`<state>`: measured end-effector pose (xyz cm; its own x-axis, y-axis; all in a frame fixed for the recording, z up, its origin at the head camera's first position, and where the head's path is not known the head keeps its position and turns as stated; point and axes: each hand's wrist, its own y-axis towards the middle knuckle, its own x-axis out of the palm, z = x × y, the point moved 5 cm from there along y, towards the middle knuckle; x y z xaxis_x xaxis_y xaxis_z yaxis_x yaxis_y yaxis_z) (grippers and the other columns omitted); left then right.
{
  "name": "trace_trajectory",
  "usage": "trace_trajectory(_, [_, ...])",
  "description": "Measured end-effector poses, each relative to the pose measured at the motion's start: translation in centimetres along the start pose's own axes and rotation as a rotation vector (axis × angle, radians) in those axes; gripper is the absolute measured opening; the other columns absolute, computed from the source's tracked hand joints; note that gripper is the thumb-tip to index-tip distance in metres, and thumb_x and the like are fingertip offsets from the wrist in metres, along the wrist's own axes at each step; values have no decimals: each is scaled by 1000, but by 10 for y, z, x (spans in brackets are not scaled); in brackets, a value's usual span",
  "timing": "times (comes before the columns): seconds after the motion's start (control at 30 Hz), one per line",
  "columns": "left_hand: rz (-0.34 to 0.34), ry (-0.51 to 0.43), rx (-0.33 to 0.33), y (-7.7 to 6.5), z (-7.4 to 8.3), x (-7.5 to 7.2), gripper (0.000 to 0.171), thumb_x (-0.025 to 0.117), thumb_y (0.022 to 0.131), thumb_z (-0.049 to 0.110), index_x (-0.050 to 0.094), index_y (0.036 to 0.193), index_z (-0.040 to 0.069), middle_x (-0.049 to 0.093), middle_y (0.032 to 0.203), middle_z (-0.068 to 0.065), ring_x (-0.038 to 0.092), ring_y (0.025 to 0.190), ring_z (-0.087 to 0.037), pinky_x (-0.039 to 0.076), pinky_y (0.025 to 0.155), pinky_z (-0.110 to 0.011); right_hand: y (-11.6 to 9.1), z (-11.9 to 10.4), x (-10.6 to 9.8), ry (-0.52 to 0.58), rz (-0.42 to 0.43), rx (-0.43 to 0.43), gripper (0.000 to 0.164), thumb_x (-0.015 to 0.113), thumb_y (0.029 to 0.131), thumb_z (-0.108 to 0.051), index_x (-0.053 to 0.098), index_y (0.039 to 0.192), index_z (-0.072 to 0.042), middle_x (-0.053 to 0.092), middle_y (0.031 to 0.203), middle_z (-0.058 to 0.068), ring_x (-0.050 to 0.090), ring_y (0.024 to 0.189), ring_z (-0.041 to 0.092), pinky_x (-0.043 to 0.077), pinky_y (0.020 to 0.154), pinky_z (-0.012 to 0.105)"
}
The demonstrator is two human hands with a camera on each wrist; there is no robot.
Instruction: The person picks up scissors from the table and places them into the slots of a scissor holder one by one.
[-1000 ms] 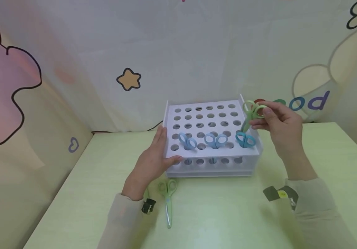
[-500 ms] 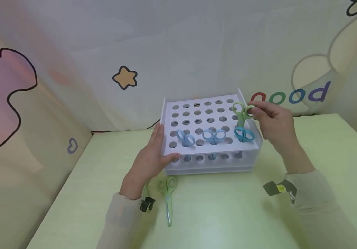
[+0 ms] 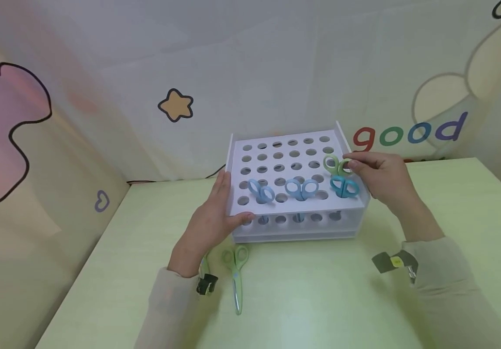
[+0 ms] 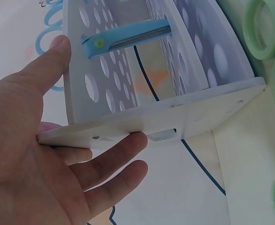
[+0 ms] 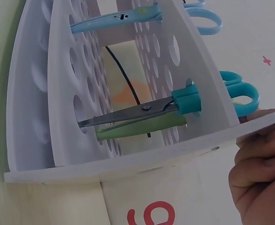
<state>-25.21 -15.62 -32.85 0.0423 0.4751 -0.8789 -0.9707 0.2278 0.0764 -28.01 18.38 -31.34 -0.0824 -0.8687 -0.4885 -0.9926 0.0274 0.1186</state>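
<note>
A white rack with rows of round holes stands on the table. My left hand grips its left side, thumb over the front edge and fingers along the side panel. My right hand pinches a handle loop of light green scissors near the right side. Their green blades pass down between the rack's boards, behind teal scissors. Light blue scissors and another light blue pair stand in front-row holes, handles up.
Green scissors lie on the table in front of the rack. Another green pair is partly hidden by my left wrist. A printed curtain hangs behind the table, and a dark cable runs along its foot.
My right hand has moved left and then lowered the green scissors into a hole behind the teal ones, so only their handles stand above the top board. My left hand keeps its hold.
</note>
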Motion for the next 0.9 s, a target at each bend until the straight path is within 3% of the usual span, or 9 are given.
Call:
trace_trajectory(0.2, [1,-10,11,-1,0,-1,112,76,88,49,1,163,12,-5,170,-3,50,127,-31,46,96,-44,-1,0,0,-10,-19,32,38,59,104,-28,64,139,-12,59,135,13,53,98,27,49,61,24])
trace_trajectory(0.5, [-4,-12,14,-1,0,0,112,75,88,50,1,163,12,-5,170,-4,48,130,-31,45,96,-44,-3,-2,-4,-25,-36,45,44,61,103,-30,59,143,-12,59,137,15,56,107,28,53,66,25])
trace_trajectory(0.63, [-2,-12,10,-2,-1,0,112,75,88,50,1,163,12,-4,170,-4,48,129,-31,46,95,-44,-5,-5,-11,-1,23,-1,42,61,103,-32,61,140,-13,64,130,11,60,82,24,50,59,25])
trace_trajectory(0.77, [-1,-15,12,-2,-2,-1,112,75,89,49,1,163,12,-4,170,-4,49,128,-31,46,94,-44,-12,-12,-20,53,72,-51,37,63,102,-30,64,134,-12,69,113,-2,55,56,22,49,54,24])
trace_trajectory(0.9, [1,-9,27,0,-1,0,112,75,89,50,1,163,12,-4,170,-3,53,119,-30,47,90,-43,-22,-20,-27,121,101,-79,38,64,101,-29,64,135,-12,69,107,-15,58,57,19,50,56,23])
